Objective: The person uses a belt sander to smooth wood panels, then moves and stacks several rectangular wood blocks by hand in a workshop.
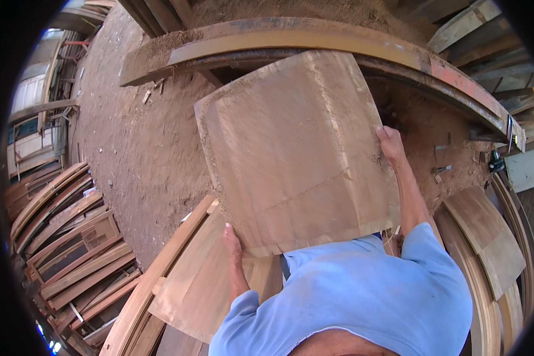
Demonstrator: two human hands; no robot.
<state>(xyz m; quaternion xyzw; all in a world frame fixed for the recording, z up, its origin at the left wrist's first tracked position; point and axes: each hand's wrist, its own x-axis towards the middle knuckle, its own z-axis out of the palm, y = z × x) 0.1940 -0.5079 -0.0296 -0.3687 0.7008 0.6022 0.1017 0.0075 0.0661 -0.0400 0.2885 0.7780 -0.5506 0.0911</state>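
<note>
A broad, dusty wooden panel is held up in front of my body, its far edge against or just over the long workbench beam. Pale streaks run down its right side, and a thin line crosses its lower part. My left hand grips the panel near its lower left corner, thumb along the edge and fingers hidden beneath. On the right edge, about halfway up, my right hand has its thumb on top while the other fingers are out of sight under the wood.
The sawdust-covered bench beam runs across the far side. Another wooden panel lies by my left side on long boards. Stacked frames and planks fill the left; more panels lean at the right. Sawdust covers the ground.
</note>
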